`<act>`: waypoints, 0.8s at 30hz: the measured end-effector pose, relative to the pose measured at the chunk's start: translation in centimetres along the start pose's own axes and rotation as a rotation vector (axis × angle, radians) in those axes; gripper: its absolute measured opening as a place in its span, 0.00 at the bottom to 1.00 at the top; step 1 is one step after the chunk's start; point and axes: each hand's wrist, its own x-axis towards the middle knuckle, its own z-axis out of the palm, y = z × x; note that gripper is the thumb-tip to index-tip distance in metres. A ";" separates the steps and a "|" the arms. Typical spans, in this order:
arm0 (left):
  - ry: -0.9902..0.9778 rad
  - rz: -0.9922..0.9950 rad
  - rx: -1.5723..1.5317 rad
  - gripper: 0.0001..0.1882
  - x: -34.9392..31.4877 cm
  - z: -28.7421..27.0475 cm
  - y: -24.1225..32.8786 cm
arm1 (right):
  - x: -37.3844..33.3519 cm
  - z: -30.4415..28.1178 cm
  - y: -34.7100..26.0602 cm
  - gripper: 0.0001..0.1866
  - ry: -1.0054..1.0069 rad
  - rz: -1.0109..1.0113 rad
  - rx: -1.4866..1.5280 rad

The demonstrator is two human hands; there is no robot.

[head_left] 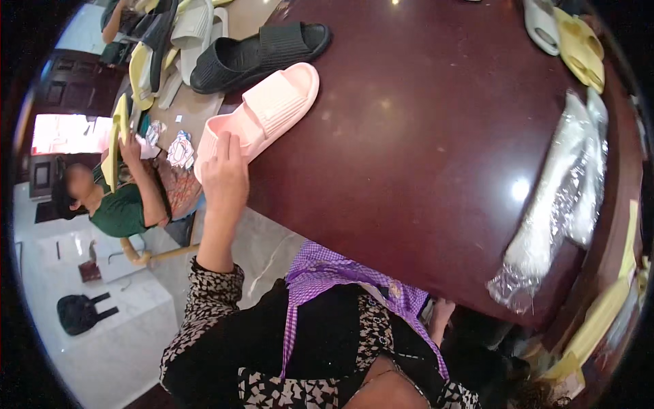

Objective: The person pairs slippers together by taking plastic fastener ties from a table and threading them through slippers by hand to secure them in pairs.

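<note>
Here the left arm extends forward, grip touching the pink slipper.

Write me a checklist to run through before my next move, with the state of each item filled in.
1. Left hand on the pink slipper: ok, fingers at its heel end.
2. Firm grip: cannot tell, the thumb is hidden.
3. Pink slipper fully over the table: not ok, its heel end reaches past the left edge in this view.
4. Pink slipper clear of the black slipper: cannot tell, they lie side by side and overlap in view.
5. Right hand empty: cannot tell, it is partly hidden by the near table edge.
6. Plastic-wrapped bundle away from the pink slipper: ok, it lies on the right side.
</note>
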 end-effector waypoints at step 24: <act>0.140 0.558 -0.634 0.04 -2.1 -4.7 11.9 | 19.0 -5.5 -28.0 0.16 0.042 0.280 0.962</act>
